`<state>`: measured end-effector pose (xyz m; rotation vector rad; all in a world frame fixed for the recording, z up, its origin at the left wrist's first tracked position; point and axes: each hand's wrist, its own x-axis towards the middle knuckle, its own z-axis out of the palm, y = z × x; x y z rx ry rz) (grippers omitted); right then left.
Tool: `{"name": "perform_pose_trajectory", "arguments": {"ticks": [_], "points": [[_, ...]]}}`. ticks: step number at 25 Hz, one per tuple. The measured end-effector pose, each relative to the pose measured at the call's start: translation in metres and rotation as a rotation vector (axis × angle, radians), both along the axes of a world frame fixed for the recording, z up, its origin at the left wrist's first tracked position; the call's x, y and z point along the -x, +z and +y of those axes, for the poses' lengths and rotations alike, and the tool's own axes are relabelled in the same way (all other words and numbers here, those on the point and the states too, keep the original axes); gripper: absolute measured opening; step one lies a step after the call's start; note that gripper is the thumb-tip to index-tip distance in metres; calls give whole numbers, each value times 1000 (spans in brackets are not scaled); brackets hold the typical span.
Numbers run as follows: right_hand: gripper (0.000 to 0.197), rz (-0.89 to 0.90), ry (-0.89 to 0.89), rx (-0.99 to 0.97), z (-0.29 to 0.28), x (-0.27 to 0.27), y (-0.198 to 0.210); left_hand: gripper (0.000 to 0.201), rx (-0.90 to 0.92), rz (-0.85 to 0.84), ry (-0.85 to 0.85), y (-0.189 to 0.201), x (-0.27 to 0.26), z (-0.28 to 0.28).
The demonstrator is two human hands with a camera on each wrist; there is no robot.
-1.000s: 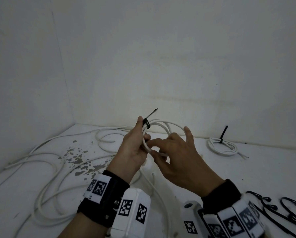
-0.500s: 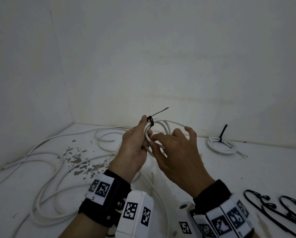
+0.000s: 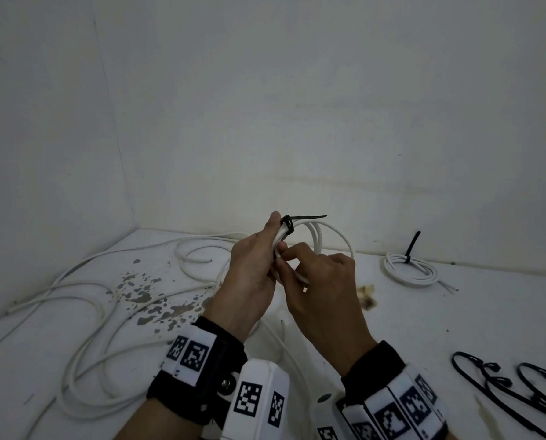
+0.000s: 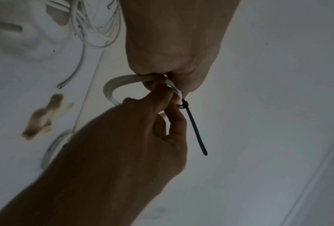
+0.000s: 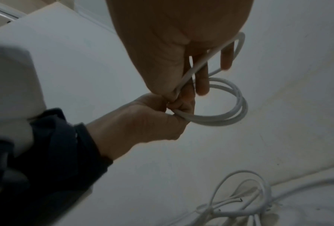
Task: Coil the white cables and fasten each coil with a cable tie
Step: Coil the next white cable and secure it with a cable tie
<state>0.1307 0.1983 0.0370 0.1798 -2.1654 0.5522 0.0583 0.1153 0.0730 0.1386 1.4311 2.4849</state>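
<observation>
The white coil (image 3: 322,236) is held up in the air above the table (image 3: 455,312), w/ both hands on it. The left hand (image 3: 252,274) grips the coil at its left side: fingers curled round the bundled strands, thumb stretched up along them to the black cable tie (image 3: 287,224). This tie is closed round the coil just at the thumb tip, and its free tail sticks out to the right of the coil top, nearly level. In the left wrist view the tail (image 4: 196,130) points away from the coil, touching nothing.

The right hand (image 3: 322,290) is just right of the left one, touching it. Its thumb and forefinger are pressed together on a strand at the lower part of the coil; the other fingers are curled loosely. In the right wrist view the coil (image 5: 220,117) hangs as a round loop of about 3 strands beyond the fingertips.

Left of the coil, on the table, long loose white cables (image 3: 84,312) lie in wide curves, over dark stains (image 3: 157,300). Right of the coil and well apart, near the wall, a finished coil (image 3: 411,268) lies flat w/ its own black tie standing up. Further right and nearer to the person, spare black ties (image 3: 503,385) lie in bent loops at the table edge.
</observation>
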Motion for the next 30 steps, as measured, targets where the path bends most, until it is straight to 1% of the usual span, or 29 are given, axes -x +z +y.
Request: {"name": "perform_pose_trajectory", "arguments": {"ticks": [2, 3, 5, 6, 7, 8, 10, 11, 12, 15, 18, 20, 23, 27, 30], "points": [[6, -7, 77, 135, 6, -3, 12, 33, 76, 88, 60, 1, 1, -3], [8, 38, 79, 214, 11, -7, 19, 34, 128, 148, 98, 1, 1, -4], [7, 150, 17, 353, 27, -14, 34, 37, 213, 261, 128, 2, 4, -9], [7, 146, -28, 385, 35, -17, 39, 39, 236, 300, 113, 3, 4, -11], [14, 68, -44, 388, 41, -20, 42, 40, 247, 330, 85, 4, 4, -13], [20, -59, -2, 391, 45, -22, 44, 40, 247, 350, 48, 6, 2, -14], [19, -307, 190, 452, 46, -23, 45, 38, 225, 375, -28, 8, -3, -13], [22, -369, 267, 478, 44, -23, 44, 36, 216, 386, -56, 8, -5, -12], [25, -376, 297, 482, 42, -22, 43, 37, 209, 390, -71, 8, -6, -10], [25, -235, 276, 438, 35, -20, 42, 49, 179, 372, -83, 7, -5, -9], [26, -141, 287, 442, 31, -18, 42, 53, 163, 383, -81, 9, -6, -11], [27, -134, 291, 440, 29, -19, 42, 54, 176, 399, -78, 11, -8, -12], [24, -117, 305, 466, 27, -19, 41, 61, 228, 418, -57, 12, -11, -12], [17, -75, 290, 473, 25, -18, 40, 64, 201, 378, -84, 17, -16, -13], [18, -69, 276, 500, 25, -16, 38, 66, 199, 356, -85, 18, -15, -13]]}}
